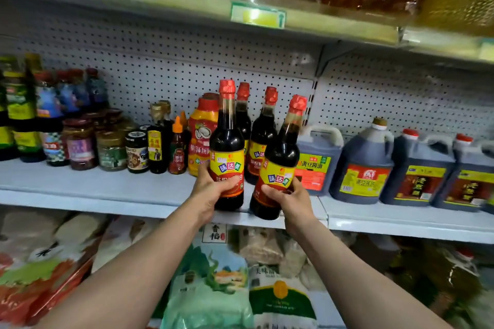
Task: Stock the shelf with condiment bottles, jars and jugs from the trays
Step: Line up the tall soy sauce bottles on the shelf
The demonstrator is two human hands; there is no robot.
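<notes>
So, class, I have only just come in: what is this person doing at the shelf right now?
A person is stocking a shop shelf with sauce bottles. The left hand grips one dark bottle standing upright at the shelf's front edge. The right hand grips a second bottle, tilted, its base at the edge. Two matching bottles already stand behind them, with jars to the left and jugs to the right.
</notes>
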